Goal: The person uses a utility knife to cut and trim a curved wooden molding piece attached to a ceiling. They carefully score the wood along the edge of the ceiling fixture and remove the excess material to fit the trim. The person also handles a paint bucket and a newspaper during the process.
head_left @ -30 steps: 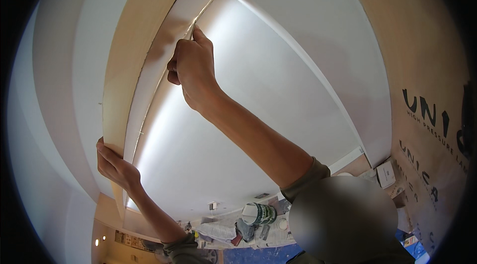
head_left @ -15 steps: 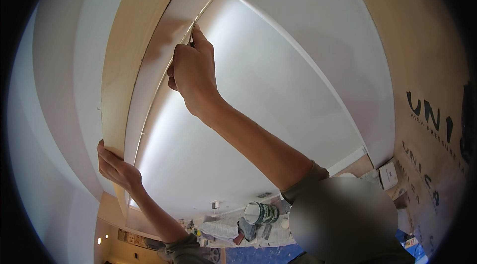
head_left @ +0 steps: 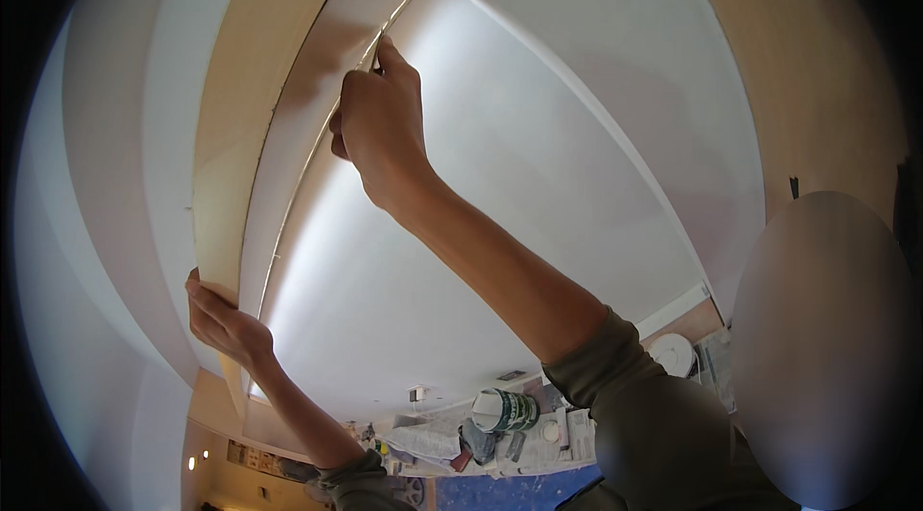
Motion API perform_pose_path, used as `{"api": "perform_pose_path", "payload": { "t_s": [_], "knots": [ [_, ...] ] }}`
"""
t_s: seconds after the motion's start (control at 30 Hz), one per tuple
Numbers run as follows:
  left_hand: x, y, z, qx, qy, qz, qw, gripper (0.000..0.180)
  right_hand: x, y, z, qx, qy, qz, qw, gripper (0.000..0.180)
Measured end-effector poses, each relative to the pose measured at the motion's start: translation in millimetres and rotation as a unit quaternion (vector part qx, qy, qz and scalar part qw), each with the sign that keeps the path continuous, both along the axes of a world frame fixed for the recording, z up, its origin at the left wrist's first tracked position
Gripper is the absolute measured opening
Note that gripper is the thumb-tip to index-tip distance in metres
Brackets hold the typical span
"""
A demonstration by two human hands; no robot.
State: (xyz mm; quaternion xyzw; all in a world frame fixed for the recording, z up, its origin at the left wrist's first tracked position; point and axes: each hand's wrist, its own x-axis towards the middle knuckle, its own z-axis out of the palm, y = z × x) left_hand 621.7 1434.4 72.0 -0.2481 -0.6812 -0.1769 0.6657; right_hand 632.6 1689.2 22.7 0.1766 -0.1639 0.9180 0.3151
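Head view. Both hands are raised at a white recess and rest on its left side. The left hand [head_left: 229, 326] is cupped, partly closed, across the lower stretch of a pale wooden board [head_left: 236, 88]; its fingertips reach the board's left edge. Whether it clamps the board or only braces it cannot be determined. The board follows the recess's left side, from the top of the view down to and past this hand.

The right hand [head_left: 385, 122] is higher, with 1 digit extended upward and the remaining visible fingers curled in. The extended tip is at the narrow seam [head_left: 296, 189] between the inner side strip [head_left: 274, 165] and the brightly lit white panel [head_left: 538, 184]. A small, thin piece appears beside that tip; what it is, and whether it is pinched, cannot be determined.

Below the panel is a cluttered bench [head_left: 548, 465]. A green-and-white tub [head_left: 510, 410] sits between its front and back edges, with a dark grey bag [head_left: 477, 439] just beside it on the left and crumpled pale sheeting [head_left: 426, 444] farther toward the left end. A round white lid [head_left: 672, 354] lies toward the right end. A blue surface [head_left: 510, 494] shows beyond the front edge.
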Motion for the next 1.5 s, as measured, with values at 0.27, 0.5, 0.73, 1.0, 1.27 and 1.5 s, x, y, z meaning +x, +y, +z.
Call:
{"api": "perform_pose_path", "payload": {
  "t_s": [0.27, 0.5, 0.73, 1.0, 1.27, 1.5],
  "knots": [
    [-0.5, 1.6, 0.8, 0.000, 0.010, 0.004, 1.000, 0.066, -5.1, 0.1, 2.6, -0.001, 0.016, -0.013, 1.000, 0.063],
    [0.9, 3.5, -1.3, 0.003, 0.015, -0.004, 1.000, 0.066, -4.8, -3.2, 3.4, 0.002, 0.001, -0.029, 1.000, 0.066],
    [0.4, 2.1, -0.6, 0.012, 0.006, 0.007, 1.000, 0.066, -3.4, 2.8, 3.5, 0.013, -0.005, -0.021, 1.000, 0.075],
    [0.6, 4.9, -1.3, 0.007, 0.006, 0.002, 1.000, 0.067, -8.1, 13.0, 1.0, 0.004, -0.008, -0.024, 1.000, 0.078],
    [0.7, 3.6, -3.5, 0.024, 0.016, -0.007, 1.000, 0.066, -4.0, 8.1, 5.8, -0.026, 0.024, 0.002, 0.999, 0.072],
    [3.3, 3.8, -2.4, 0.013, 0.002, 0.002, 1.000, 0.066, -4.0, 7.7, 7.3, -0.027, 0.019, -0.015, 0.999, 0.073]
  ]
}}
